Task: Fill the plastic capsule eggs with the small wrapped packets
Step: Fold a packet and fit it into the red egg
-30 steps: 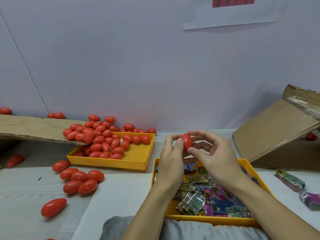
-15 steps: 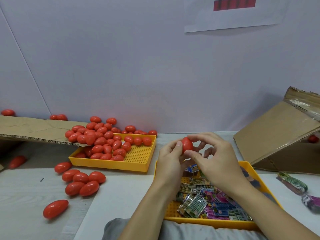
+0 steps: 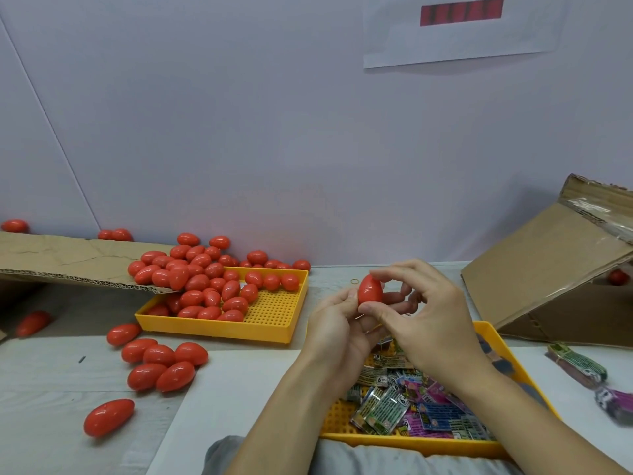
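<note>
A single head-worn wide-angle camera looks forward and down from close above the tabletop [image 3: 239, 378], facing the wall [image 3: 274, 132]. The grip sits right of centre, low in frame; forearms enter from the bottom edge nearest the lens.

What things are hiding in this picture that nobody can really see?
Head view only:
- Inside the held egg: closed shell, so any packet inside is hidden.
- Packets in the near tray: many covered by the right hand and forearm.
- Print on the packets: too small to read.
- Egg under the cardboard box: mostly shadowed.
- Wall sheet: cut off by the top edge.
</note>
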Available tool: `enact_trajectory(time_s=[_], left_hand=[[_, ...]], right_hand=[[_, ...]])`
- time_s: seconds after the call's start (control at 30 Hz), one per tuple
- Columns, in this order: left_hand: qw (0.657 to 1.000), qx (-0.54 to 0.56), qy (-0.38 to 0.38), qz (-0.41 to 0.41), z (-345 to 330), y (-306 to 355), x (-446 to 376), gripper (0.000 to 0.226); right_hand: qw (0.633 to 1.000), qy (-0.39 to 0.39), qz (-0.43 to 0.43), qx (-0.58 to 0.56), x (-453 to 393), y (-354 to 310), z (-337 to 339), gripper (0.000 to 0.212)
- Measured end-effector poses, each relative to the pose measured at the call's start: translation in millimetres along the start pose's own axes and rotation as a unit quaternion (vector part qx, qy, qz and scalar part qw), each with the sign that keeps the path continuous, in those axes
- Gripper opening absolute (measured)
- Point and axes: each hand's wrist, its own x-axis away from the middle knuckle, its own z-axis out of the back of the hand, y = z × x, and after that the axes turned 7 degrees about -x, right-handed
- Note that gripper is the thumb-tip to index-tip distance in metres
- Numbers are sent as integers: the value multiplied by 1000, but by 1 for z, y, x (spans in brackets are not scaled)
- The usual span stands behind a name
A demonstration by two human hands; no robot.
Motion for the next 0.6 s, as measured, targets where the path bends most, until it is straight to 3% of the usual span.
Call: enact_trajectory(time_s=[0.3, 0.6], left_hand=[[1000, 8, -10, 28, 0, 1, 1, 32], [998, -34, 41, -17, 2, -2, -2, 26]], right_hand=[[1000, 0, 13, 16, 0, -2, 1, 38], [999, -26, -18, 2, 1, 6, 0, 41]])
